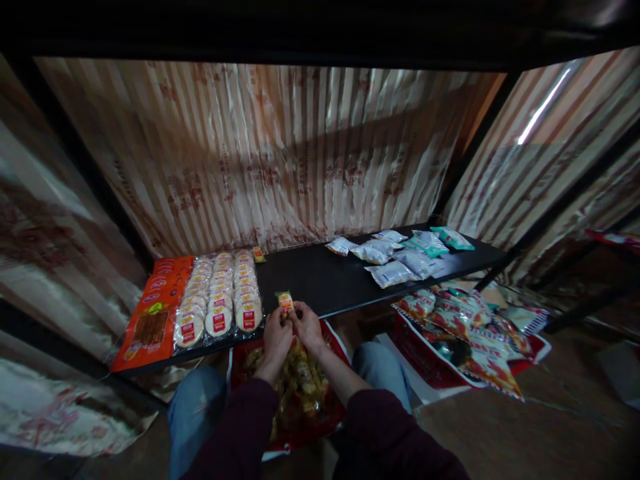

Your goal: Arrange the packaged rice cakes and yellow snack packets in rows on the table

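Note:
A small yellow packet [285,302] with a red and white label is held upright at the front edge of the black shelf [295,273]. My left hand [278,333] pinches its lower end from the left, and my right hand [307,328] closes on it from the right. Below both hands, a red bag [340,340] full of similar yellow packets [305,377] lies between the knees. Another small yellow packet [259,255] rests at the back of the shelf, beside the rows of round white packaged pieces [219,293].
An orange packet [157,300] lies at the shelf's left end. Silver and green packets [393,273] lie on its right half. A red tray-like bag [420,357] of larger packets stands below right. Dark posts [480,133] frame the shelf before striped curtains [300,153].

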Demonstrator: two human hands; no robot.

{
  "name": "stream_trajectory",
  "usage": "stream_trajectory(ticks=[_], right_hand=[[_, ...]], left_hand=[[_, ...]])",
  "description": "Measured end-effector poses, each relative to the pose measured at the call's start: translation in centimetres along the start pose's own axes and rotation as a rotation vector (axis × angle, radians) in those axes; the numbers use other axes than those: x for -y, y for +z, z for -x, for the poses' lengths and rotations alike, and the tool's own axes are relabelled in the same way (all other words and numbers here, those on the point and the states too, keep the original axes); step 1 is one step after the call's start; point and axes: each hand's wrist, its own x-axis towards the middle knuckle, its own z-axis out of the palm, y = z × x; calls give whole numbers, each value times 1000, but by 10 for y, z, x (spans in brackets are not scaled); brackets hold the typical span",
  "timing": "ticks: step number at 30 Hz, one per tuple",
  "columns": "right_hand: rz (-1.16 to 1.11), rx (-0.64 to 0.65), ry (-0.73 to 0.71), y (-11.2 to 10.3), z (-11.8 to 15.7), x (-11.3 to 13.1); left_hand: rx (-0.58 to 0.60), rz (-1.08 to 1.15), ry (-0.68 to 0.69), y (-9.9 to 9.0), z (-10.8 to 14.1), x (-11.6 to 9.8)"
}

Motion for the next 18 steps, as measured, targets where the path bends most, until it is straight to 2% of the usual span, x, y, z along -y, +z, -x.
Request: stream_trajectory(ticks=[5,9,14,18], right_hand=[[-28,33,89,6,-9,0],[-91,-10,142,17,-24,6],[-49,-28,187,26,-41,17],[-34,0,263,24,-49,19]], left_hand=[[52,28,-78,1,-10,-6],[45,51,-32,1,-17,-25],[3,-422,-65,3,-21,-50],[-1,-492,-116,8,-27,-53]])
